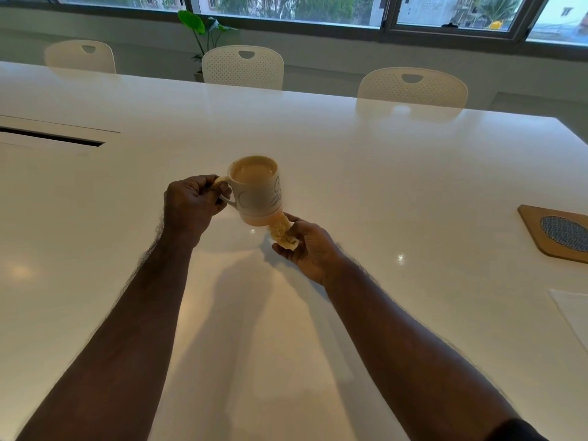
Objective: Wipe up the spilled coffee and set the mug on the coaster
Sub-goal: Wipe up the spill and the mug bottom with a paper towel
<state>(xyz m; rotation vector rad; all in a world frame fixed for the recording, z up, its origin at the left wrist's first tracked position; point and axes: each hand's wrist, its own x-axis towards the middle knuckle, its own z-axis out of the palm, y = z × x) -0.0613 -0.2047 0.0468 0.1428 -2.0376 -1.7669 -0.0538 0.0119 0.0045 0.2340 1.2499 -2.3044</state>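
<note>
A white mug (259, 194) with a grey pattern, full of milky coffee, is held above the white table (350, 148). My left hand (191, 203) grips its handle and keeps it upright. My right hand (307, 246) pinches a crumpled, coffee-stained tissue (281, 232) whose upper end touches the mug's lower right edge. The wooden coaster (555, 232) with a round woven insert lies flat at the far right edge of the table, well away from both hands. A faint wet sheen shows on the table under the mug.
Three white perforated chairs (243, 68) stand along the table's far side below the windows, with a potted plant (200, 30) behind. A dark cable slot (54, 138) is set in the table at left. A white sheet (572, 313) lies at the right edge.
</note>
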